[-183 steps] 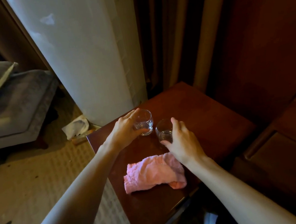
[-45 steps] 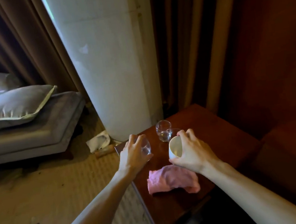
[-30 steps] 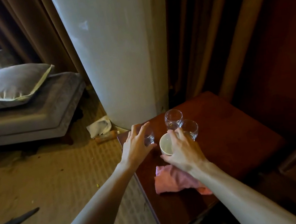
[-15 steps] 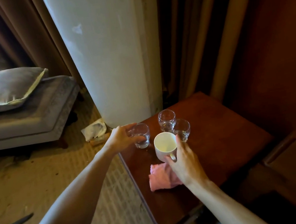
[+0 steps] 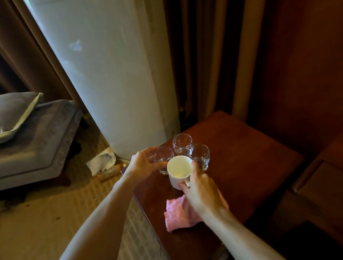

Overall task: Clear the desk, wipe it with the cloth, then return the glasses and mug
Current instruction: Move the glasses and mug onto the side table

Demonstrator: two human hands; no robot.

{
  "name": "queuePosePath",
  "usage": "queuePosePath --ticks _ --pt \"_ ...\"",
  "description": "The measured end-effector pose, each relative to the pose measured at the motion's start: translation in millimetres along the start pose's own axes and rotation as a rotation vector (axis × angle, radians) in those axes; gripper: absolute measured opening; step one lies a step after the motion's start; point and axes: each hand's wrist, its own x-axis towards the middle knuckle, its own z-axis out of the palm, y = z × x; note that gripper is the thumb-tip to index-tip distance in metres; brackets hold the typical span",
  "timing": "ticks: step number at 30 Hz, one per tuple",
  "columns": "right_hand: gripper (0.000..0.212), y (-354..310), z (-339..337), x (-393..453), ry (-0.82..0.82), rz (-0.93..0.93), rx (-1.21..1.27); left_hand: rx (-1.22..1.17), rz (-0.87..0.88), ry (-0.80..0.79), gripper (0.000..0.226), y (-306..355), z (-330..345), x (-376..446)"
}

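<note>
On the dark wooden desk (image 5: pixel 249 162), the left hand (image 5: pixel 143 164) grasps one glass (image 5: pixel 164 159) and the right hand (image 5: pixel 202 192) grips the white mug (image 5: pixel 179 171), close beside two other glasses (image 5: pixel 191 149), with the pink cloth (image 5: pixel 179 215) lying nearer.

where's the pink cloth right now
The cloth lies on the desk near its left edge, just behind the mug and partly under the right hand.
</note>
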Motion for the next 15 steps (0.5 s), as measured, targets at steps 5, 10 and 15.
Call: queuePosePath --ticks 5,10,15 --pt "0.078 4 1 7 -0.014 -0.043 -0.079 0.133 0.084 -0.014 0.097 -3 -2 6" --pt "0.077 4 0 12 -0.009 -0.077 -0.207 0.269 0.130 -0.048 0.057 9 -3 6" --pt "0.076 4 -2 16 -0.045 -0.121 -0.325 0.448 0.124 -0.056 0.059 14 -1 10"
